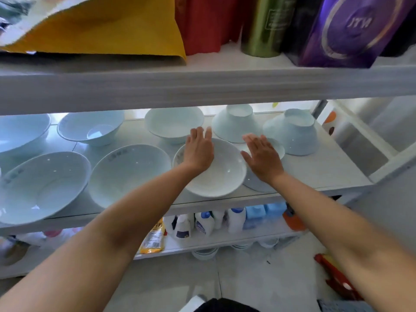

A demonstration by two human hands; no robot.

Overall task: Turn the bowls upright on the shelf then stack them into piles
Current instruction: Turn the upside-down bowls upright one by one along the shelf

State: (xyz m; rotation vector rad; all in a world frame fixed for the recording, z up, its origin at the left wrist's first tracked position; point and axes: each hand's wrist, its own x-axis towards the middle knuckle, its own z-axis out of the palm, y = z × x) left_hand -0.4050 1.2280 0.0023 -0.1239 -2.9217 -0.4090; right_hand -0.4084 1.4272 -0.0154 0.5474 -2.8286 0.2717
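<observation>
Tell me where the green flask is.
In the head view, the green flask stands on the top shelf, right of centre, just right of the red bag, with the purple box farther right.

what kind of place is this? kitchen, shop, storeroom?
Likely a home storage or utility corner: a white open shelf unit holds loose pale bowls, detergent bottles stand on the shelf below, and a red bag and purple box sit on the top board.
</observation>
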